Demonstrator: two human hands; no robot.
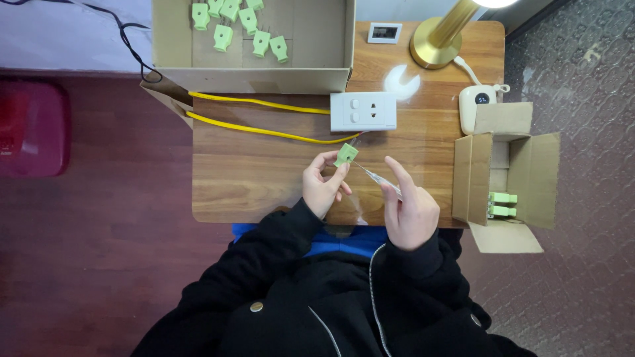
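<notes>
right hand (410,211) gripping screwdriver (378,177), left hand (322,185) (pinching) green plug (345,155)

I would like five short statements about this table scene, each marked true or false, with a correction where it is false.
1. The left hand holds a small green plug. True.
2. The right hand holds a hammer. False: it holds a thin screwdriver pointed toward the plug.
3. The white socket lies on the wooden table. True.
4. The big cardboard box at the top contains red plugs. False: they are green.
5. The yellow cables run to the gold lamp. False: they run between the big box and the socket.
</notes>
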